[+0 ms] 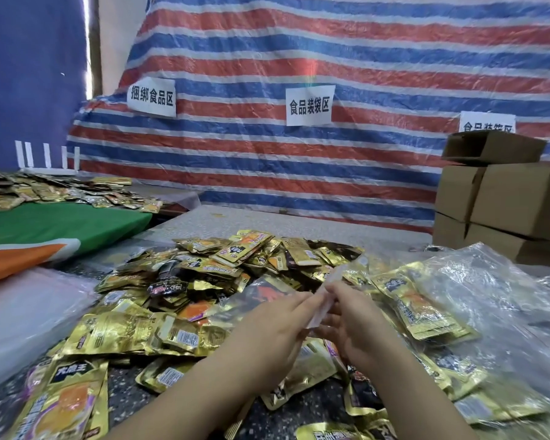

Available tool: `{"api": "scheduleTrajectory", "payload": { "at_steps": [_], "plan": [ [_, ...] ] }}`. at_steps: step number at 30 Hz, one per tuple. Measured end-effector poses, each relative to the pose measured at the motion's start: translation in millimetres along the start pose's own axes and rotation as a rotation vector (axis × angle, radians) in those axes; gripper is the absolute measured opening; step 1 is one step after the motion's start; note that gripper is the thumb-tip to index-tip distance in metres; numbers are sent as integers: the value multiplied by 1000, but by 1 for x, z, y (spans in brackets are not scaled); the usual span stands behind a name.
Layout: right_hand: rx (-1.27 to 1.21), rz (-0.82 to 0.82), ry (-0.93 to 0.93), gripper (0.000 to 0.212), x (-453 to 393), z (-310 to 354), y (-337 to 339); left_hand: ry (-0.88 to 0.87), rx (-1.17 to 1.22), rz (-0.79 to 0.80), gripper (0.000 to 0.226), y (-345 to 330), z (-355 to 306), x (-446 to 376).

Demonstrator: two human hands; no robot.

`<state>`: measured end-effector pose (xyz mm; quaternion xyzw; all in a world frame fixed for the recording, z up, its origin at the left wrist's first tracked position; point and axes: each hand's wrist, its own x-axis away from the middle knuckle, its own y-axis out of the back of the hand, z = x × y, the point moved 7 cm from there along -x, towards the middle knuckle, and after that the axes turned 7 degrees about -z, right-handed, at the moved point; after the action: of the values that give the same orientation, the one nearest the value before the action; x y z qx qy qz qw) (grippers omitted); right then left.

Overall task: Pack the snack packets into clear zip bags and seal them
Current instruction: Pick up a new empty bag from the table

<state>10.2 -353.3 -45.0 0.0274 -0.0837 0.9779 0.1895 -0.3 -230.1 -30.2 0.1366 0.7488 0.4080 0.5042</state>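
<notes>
Apparently sealing step: a clear zip bag (323, 300) is pinched at its strip between left hand (269, 325) and right hand (356, 322); loose snack packets (235, 265) lie beyond. Next, fingers slid along strip.

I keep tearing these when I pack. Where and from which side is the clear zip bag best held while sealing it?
Hold the clear zip bag by its stiff zip strip at the mouth, as the left hand and right hand do: from opposite sides, since the strip stands edge-up between them.
</notes>
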Motion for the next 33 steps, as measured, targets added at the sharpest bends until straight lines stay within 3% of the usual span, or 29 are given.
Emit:
{"api": "scheduleTrajectory", "payload": {
  "at_steps": [9,12,14,17,24,33],
  "plan": [
    [-45,113,-8,24,8,2,-6,159,-69,114,75,-10,21,10],
    [131,32,133,21,9,6,-2,264,99,-50,68,5,20,6],
    [232,-13,225,22,12,11,-3,294,192,-257,46,23,18,6],
    [263,62,305,21,20,18,-15,316,268,-424,26,40,18,8],
    [309,298,393,22,39,29,-31,407,496,-263,29,33,21,5],
    [435,262,605,27,48,41,-30,407,573,-154,37,41,22,1]
  ]
}}
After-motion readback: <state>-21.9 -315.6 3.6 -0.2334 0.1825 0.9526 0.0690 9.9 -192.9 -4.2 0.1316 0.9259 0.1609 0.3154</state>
